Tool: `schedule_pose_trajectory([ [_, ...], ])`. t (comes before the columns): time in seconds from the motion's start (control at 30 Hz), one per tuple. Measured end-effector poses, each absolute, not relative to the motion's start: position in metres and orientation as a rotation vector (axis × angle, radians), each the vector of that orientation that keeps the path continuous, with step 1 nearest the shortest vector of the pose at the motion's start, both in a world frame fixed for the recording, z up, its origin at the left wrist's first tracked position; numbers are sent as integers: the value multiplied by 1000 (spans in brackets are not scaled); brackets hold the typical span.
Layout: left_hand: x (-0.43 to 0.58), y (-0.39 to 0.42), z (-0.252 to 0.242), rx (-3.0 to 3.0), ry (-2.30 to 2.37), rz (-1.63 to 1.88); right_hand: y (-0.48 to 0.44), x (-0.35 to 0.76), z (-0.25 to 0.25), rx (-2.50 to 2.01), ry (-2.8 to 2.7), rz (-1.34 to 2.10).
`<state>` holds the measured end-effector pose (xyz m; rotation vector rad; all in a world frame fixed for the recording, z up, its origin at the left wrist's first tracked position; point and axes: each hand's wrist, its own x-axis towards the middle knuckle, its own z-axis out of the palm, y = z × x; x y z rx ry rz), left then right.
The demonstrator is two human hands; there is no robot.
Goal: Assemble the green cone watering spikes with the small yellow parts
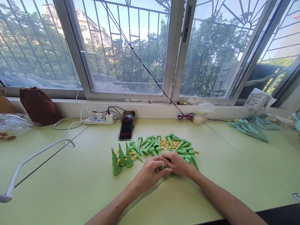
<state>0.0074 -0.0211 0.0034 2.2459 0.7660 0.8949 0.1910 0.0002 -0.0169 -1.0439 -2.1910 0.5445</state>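
Observation:
My left hand (148,175) is closed around a green plastic cone-shaped spike (163,167), whose tip shows between thumb and fingers. Against it, my right hand (178,163) has its fingers bent and pressed together; what they pinch is hidden. Several green spikes (147,147) with ribbed caps lie in a loose heap just beyond both hands. Small yellow pegs (166,144) are scattered among them. To the left of my hands, several spikes (121,157) stand upright on their caps, with yellow pegs between them.
A white power strip (99,120) with plugs and a small box (130,115) are at the back. A lidded jar (199,117) stands by the sill, with teal packets (248,129) to its right. A white curved stand arm (35,159) crosses the left side of the table.

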Motion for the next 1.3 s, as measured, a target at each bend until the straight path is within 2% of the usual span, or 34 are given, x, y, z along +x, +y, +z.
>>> schedule_pose_trajectory([
  [0.4, 11, -18, 3, 2207, 1001, 850, 0, 190, -14, -1119, -2146, 481],
  [1.3, 10, -15, -4, 2286, 1125, 737, 5, 199, -10, -1186, -1885, 316],
])
